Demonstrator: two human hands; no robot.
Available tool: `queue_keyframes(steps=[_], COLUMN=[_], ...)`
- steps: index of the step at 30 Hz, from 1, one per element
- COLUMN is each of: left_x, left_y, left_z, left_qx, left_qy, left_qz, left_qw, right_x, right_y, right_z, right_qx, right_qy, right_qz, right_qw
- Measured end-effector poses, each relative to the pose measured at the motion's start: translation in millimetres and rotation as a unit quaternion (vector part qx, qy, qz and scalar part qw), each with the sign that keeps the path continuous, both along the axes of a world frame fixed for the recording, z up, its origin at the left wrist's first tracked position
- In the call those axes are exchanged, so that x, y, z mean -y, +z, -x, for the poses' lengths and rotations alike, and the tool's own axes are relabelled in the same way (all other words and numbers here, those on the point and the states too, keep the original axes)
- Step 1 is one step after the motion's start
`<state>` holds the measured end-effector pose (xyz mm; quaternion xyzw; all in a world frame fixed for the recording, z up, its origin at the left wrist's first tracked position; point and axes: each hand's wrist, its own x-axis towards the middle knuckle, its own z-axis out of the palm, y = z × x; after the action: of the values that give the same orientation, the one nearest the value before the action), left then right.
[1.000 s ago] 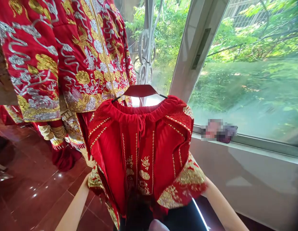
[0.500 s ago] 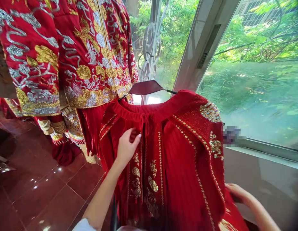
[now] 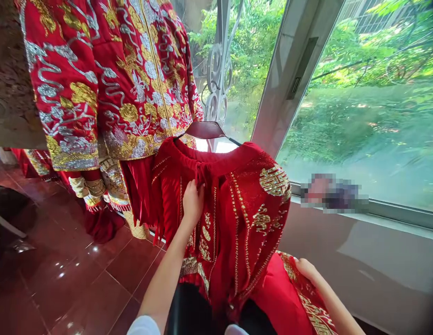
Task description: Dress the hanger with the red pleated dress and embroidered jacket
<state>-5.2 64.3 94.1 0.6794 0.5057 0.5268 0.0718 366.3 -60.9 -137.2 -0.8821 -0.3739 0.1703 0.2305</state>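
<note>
A red skirt (image 3: 223,218) with gold beading and a gathered drawstring waist hangs from a dark hanger (image 3: 205,130). My left hand (image 3: 192,201) is closed on its front just below the waistband, by the hanging ties. To the lower right, my right hand (image 3: 306,270) grips the edge of a gold-embroidered panel of the skirt, holding it out to the side. A bright red plain stretch of cloth shows between this panel and the rest. The right fingertips are partly hidden behind the fabric.
A red jacket (image 3: 113,88) with gold and silver embroidery hangs at the left, close behind the skirt. Windows with a metal frame (image 3: 289,79) stand behind, above a sill with a blurred patch. Dark red tiles (image 3: 87,293) cover the floor.
My left hand has closed on the skirt front below the waistband. My right hand has drawn the embroidered panel out, so the skirt spreads at the lower right. The view has shifted slightly.
</note>
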Motion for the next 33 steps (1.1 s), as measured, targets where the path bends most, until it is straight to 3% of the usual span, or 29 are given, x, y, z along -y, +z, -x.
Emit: queue_keyframes(steps=[2, 4, 6, 8, 9, 11, 13, 14, 15, 18, 20, 22, 24, 26, 27, 29, 30, 31, 33], left_x=[-2.7, -1.4, 2.2, 6.5, 8.7, 13.6, 19.1, 22.4, 26.2, 44.9, 66.4, 93.0, 117.9, 133.6, 136.9, 134.2, 128.8, 121.1, 100.5], left_y=[-8.9, -17.1, -23.4, -27.2, -28.2, -28.6, -28.6, -29.8, -32.8, -61.9, -101.5, -150.1, -191.1, -206.3, -200.7, -163.3, -134.5, -101.8, -34.4], left_z=[6.5, 12.3, 14.5, 12.2, 9.8, 4.8, 2.8, 3.9, 6.7, 24.4, 39.4, 50.4, 53.6, 49.3, 45.5, 36.8, 32.8, 29.3, 24.2], left_qx=[0.036, 0.061, 0.077, 0.095, 0.102, 0.111, 0.119, 0.123, 0.125, 0.087, 0.014, -0.085, -0.154, -0.211, -0.255, -0.345, -0.356, -0.337, -0.306], left_qy=[-0.033, -0.05, -0.056, -0.06, -0.066, -0.084, -0.093, -0.09, -0.086, -0.094, -0.108, -0.11, -0.118, -0.117, -0.121, -0.148, -0.171, -0.181, -0.157], left_qz=[-0.009, -0.003, 0.005, 0.011, 0.015, 0.026, 0.035, 0.04, 0.047, 0.087, 0.147, 0.26, 0.353, 0.405, 0.417, 0.395, 0.347, 0.271, 0.08], left_qw=[0.999, 0.997, 0.995, 0.994, 0.992, 0.99, 0.988, 0.987, 0.987, 0.988, 0.983, 0.955, 0.915, 0.882, 0.864, 0.839, 0.851, 0.883, 0.935], right_x=[-1.1, -2.2, -2.9, -0.1, 3.2, 11.0, 12.4, 7.9, -0.6, -43.7, -75.2, -98.8, -111.1, -114.0, -113.5, -111.5, -110.9, -110.7, -111.3], right_y=[0.0, 13.9, 50.6, 109.5, 143.8, 211.3, 264.2, 282.1, 294.2, 303.7, 300.1, 298.2, 300.5, 305.5, 308.2, 312.5, 313.6, 314.2, 313.8], right_z=[10.7, 23.5, 43.2, 76.2, 97.9, 145.9, 186.6, 199.0, 204.2, 179.4, 147.2, 125.1, 123.8, 140.9, 153.0, 176.1, 184.9, 191.1, 195.4], right_qx=[-0.003, 0.01, 0.039, 0.089, 0.13, 0.243, 0.344, 0.375, 0.389, 0.358, 0.337, 0.332, 0.331, 0.335, 0.342, 0.343, 0.334, 0.32, 0.291], right_qy=[-0.023, -0.044, -0.06, -0.073, -0.076, -0.06, 0.031, 0.076, 0.103, 0.169, 0.197, 0.183, 0.15, 0.178, 0.236, 0.379, 0.435, 0.47, 0.492], right_qz=[-0.003, -0.03, -0.083, -0.186, -0.321, -0.533, -0.593, -0.58, -0.554, -0.496, -0.467, -0.448, -0.465, -0.51, -0.523, -0.51, -0.49, -0.47, -0.447], right_qw=[1.0, 0.999, 0.994, 0.976, 0.935, 0.808, 0.727, 0.719, 0.729, 0.773, 0.793, 0.81, 0.807, 0.772, 0.744, 0.692, 0.678, 0.675, 0.688])
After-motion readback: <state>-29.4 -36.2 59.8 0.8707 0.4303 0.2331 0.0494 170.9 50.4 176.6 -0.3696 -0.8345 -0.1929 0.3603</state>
